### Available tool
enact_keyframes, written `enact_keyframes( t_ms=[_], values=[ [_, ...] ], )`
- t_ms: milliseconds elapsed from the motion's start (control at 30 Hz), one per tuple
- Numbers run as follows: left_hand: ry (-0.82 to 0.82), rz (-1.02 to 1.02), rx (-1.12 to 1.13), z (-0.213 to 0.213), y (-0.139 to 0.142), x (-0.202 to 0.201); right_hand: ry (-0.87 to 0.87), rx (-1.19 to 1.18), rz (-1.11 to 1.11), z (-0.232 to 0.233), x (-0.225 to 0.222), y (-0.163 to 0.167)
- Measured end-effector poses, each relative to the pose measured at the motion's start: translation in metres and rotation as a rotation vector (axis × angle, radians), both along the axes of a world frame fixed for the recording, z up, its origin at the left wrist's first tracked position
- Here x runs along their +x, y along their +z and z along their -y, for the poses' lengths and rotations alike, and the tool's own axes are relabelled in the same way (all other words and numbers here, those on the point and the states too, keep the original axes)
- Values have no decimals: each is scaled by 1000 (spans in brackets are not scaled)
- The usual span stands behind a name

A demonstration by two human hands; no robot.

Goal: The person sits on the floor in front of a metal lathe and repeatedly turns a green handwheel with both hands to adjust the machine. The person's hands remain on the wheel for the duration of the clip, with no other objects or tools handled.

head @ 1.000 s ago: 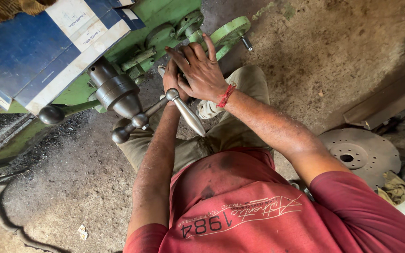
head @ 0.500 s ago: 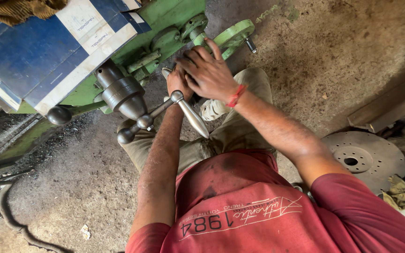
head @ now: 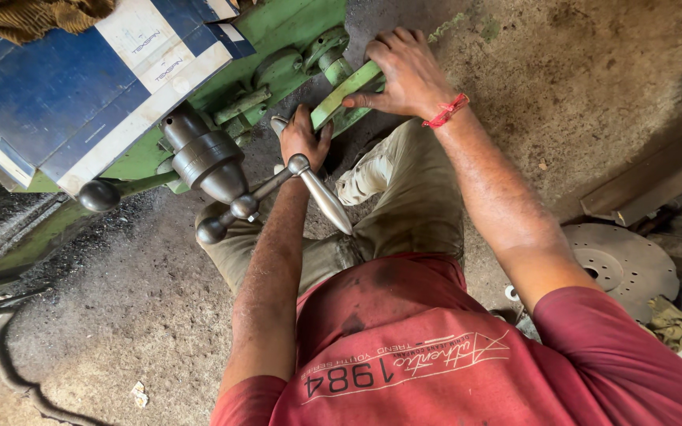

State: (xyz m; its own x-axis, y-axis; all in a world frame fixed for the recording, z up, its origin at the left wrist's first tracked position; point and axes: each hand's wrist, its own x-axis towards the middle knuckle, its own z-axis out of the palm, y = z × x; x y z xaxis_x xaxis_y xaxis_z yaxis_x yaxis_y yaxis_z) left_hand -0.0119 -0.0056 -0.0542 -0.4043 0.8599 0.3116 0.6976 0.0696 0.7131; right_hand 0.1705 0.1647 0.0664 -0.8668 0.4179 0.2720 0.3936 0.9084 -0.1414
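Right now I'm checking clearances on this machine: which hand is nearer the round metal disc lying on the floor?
Right. The right hand rests on the green handwheel, on the side of the metal disc; the left hand is farther from the disc, beside the silver lever.

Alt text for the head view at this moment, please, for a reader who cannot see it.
Seen from above, a person in a red shirt works at a green machine: the right hand lies on a green handwheel, and the left hand grips a metal lever beside it. A spoked steel handle juts toward the camera, and a grey metal disc lies on the dirt floor.
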Motion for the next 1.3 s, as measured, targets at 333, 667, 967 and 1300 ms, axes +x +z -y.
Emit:
enact_keyframes(
  t_ms=[333, 667, 967, 1300],
  values=[
    [15, -19, 42, 0, -5, 1, -57, 21, -38, 9, -3, -4],
    [10, -13, 38, 1, -6, 0, -53, 38, -35, 12, -6, -6],
    [23, -16, 9, 2, -7, 0, -54, 43, -45, 14, -7, -8],
    [24, 11, 17, 3, -9, 0, -69, 55, -61, 16, -8, -11]
  ],
)
